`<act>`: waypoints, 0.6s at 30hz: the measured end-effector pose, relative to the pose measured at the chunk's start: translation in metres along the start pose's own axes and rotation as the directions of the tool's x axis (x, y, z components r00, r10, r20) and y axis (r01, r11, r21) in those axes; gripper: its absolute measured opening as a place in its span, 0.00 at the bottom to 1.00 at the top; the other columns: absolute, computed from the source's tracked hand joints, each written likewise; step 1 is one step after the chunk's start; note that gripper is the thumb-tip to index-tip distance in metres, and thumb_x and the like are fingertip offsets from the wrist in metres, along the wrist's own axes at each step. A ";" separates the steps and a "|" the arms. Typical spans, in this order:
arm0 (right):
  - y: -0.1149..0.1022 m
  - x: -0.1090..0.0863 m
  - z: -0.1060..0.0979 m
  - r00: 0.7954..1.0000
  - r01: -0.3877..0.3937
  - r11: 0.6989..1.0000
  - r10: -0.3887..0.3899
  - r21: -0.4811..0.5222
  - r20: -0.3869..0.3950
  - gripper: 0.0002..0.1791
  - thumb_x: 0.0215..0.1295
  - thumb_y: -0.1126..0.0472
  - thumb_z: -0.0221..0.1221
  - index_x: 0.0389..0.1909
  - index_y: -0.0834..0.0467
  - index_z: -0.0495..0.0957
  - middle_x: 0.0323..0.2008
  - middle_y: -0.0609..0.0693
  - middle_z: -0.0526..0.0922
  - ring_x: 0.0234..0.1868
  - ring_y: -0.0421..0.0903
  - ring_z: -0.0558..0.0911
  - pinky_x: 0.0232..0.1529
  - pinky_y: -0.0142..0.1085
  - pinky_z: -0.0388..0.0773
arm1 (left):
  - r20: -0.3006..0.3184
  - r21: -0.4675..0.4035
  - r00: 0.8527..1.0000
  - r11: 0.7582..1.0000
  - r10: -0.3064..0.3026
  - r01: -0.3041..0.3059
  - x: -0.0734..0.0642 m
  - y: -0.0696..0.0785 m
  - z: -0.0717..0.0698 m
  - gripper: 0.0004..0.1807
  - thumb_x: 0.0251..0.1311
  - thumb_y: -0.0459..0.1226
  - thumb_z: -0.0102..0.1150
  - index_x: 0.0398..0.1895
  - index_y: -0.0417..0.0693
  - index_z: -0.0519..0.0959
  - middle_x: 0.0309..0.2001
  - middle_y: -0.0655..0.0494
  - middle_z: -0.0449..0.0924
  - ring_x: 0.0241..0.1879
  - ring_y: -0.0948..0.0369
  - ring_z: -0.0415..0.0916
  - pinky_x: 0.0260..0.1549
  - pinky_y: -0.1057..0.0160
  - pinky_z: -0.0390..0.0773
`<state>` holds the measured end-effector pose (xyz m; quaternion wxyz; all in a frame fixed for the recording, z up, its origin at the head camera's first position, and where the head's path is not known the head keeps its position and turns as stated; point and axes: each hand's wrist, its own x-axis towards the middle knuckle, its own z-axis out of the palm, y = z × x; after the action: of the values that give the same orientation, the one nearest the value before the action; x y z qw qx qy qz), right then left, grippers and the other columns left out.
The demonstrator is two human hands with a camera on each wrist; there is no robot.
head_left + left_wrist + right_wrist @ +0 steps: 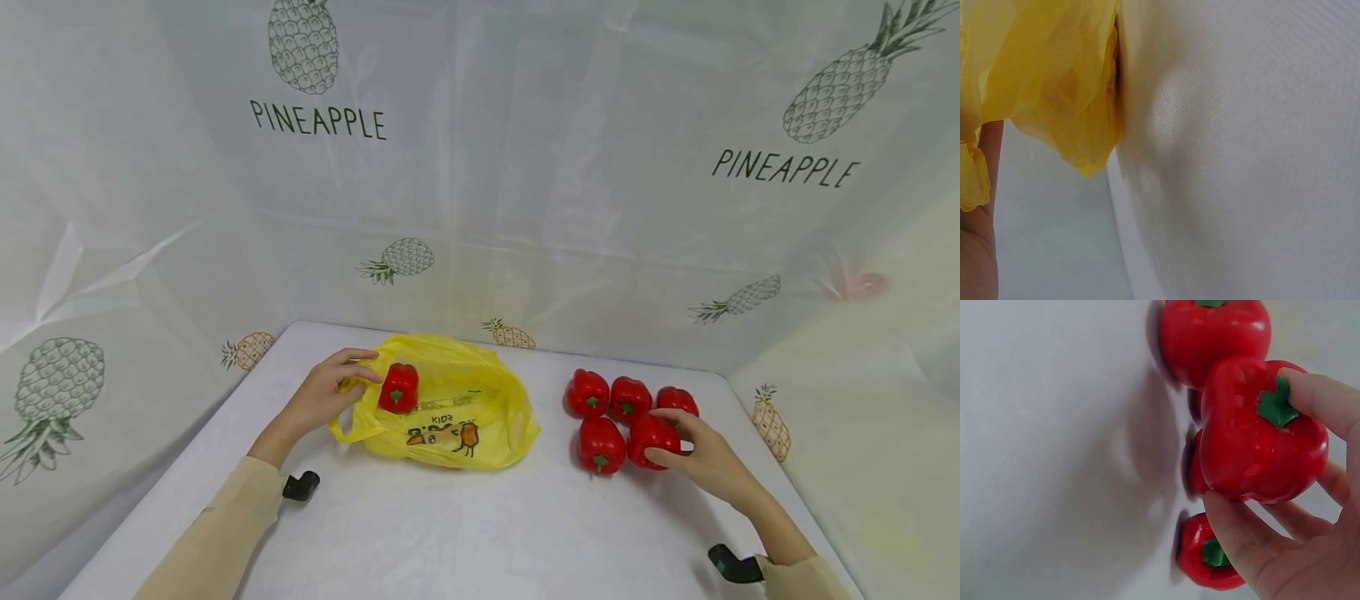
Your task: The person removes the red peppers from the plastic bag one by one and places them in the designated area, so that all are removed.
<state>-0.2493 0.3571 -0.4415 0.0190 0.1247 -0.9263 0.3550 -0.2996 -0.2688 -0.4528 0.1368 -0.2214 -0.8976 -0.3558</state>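
A yellow plastic bag (495, 417) lies with its mouth spread on the white table. My left hand (322, 396) holds the bag's left edge by its handle loop; in the left wrist view yellow plastic (1054, 81) covers most of the fingers. One red bell pepper (399, 388) with a green stem sits at the bag's left side, by the left fingertips. On the right, my right hand (701, 458) grips another red bell pepper (1254, 444), thumb beside its stem and fingers around the far side.
Several more red bell peppers stand close around the held one: a front-left pepper (600, 446), a back-left pepper (587, 392), a back-middle pepper (628, 397) and a back-right pepper (677, 400). A pineapple-printed sheet (525, 208) hangs behind the table (450, 533).
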 end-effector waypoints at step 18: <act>0.013 0.007 0.010 1.000 0.010 1.000 -0.010 -0.016 0.023 0.37 0.64 0.53 0.75 0.70 0.60 0.73 0.67 0.70 0.75 0.62 0.73 0.77 0.44 0.52 0.89 | 0.002 -0.003 1.000 1.000 -0.017 0.017 0.001 -0.001 0.001 0.14 0.71 0.28 0.64 0.46 0.57 0.91 0.71 0.57 0.75 0.63 0.53 0.78 0.55 0.51 0.82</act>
<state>-0.2586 0.3578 -0.4565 0.0111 0.1331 -0.9287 0.3458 -0.3012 -0.2686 -0.4540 0.1328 -0.2144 -0.8991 -0.3579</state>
